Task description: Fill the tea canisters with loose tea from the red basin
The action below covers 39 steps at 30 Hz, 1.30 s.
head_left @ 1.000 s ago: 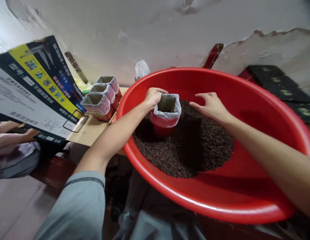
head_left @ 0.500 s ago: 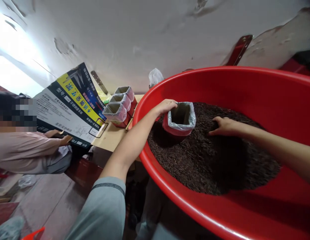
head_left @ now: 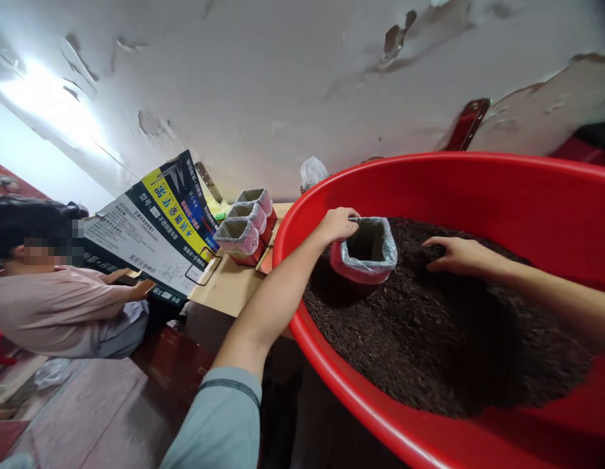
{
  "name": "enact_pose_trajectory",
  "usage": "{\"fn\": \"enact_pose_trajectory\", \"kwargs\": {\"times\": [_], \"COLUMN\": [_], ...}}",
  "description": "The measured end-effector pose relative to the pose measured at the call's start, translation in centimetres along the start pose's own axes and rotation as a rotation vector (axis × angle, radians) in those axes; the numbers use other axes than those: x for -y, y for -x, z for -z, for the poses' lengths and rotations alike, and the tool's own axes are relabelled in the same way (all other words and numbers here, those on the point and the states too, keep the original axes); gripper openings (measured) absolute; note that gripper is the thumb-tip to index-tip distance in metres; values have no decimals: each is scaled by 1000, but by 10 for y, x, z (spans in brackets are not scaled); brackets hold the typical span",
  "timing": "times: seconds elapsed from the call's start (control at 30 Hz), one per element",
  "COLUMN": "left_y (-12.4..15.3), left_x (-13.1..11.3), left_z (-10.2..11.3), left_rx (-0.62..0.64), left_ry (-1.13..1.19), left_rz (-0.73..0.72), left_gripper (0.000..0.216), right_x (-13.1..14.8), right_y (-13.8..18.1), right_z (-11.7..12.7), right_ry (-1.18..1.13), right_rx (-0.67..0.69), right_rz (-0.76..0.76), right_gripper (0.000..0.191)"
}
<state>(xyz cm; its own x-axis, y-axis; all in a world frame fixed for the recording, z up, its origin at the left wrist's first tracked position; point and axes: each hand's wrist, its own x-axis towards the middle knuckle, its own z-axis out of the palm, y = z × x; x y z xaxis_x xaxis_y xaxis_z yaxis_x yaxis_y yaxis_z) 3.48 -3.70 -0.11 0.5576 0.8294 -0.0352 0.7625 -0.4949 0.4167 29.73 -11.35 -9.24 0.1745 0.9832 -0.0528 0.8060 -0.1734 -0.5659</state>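
Since a second ago the right hand (head_left: 465,256) has come down to the dark shreds (head_left: 380,352) heaped in the big red tub (head_left: 527,208); back then it hung above them with its fingers spread. It is loosely bent now, thumb and forefinger apart, and I can't tell whether any shreds lie under the palm. Over on the other side, the left hand (head_left: 337,225) keeps its grasp on the red container (head_left: 361,270), fingers hooked over the back left corner of the rim. That container sits inside the tub, toward its left side, mouth up among the shreds, its base lost in shadow. A clear plastic liner (head_left: 387,251) is folded out over its edge, and the right hand is near it without touching.

Just left of the tub, three lined containers (head_left: 238,246) stand in a row on the wooden desk (head_left: 221,283), each with plastic turned down over the rim. Beyond them leans a big printed board (head_left: 146,241) with a yellow stripe, and past that a co-worker (head_left: 62,306) in a pale pink top sits with both arms stretched forward. Behind the tub's rim, a whitish plastic bag (head_left: 312,172) pokes up against the peeling wall (head_left: 282,98).
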Motion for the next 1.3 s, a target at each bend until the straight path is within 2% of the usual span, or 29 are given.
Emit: {"fn": "enact_pose_trajectory", "kwargs": {"times": [0.1, 0.23, 0.3, 0.4, 0.6, 0.77, 0.87, 1.0, 1.07, 1.17, 1.3], "left_y": [3, 2, 0, -4, -7, -8, -7, -4, -3, -3, -3], "left_x": [-2, 1, 6, 14, 21, 22, 21, 11, 7, 11, 23], "left_z": [7, 14, 15, 14, 16, 19, 18, 15, 16, 20, 25], "left_rx": [80, 130, 129, 123, 125, 125, 110, 103, 115, 109, 99], "left_ry": [-19, -48, -52, -44, -57, -8, -10, 21, 37, 49, 99], "left_rz": [-14, -62, -73, -79, -138, -106, -139, -230, -257, -215, -162], "left_gripper": [44, 43, 41, 38, 38, 39, 38, 37, 35, 36, 42], "right_x": [39, 97, 123, 147, 151, 148, 144, 141, 143, 152, 162], "right_y": [6, 22, 30, 35, 34, 44, 49, 50, 45, 27, 6], "right_z": [25, 53, 54, 37, -7, -2, 11, 27, 29, 27, 29], "right_ry": [-58, -384, -550, -695, -564, -361, -312, -269, -248, -130, 133], "right_rx": [16, -129, -199, -291, -356, -298, -215, -164, -142, -30, 52], "right_rz": [-36, -3, 70, 274, 576, 767, 767, 609, 580, 686, 760], "right_gripper": [26, 35, 43, 48, 36, 15, 13, 12, 10, 9, 26]}}
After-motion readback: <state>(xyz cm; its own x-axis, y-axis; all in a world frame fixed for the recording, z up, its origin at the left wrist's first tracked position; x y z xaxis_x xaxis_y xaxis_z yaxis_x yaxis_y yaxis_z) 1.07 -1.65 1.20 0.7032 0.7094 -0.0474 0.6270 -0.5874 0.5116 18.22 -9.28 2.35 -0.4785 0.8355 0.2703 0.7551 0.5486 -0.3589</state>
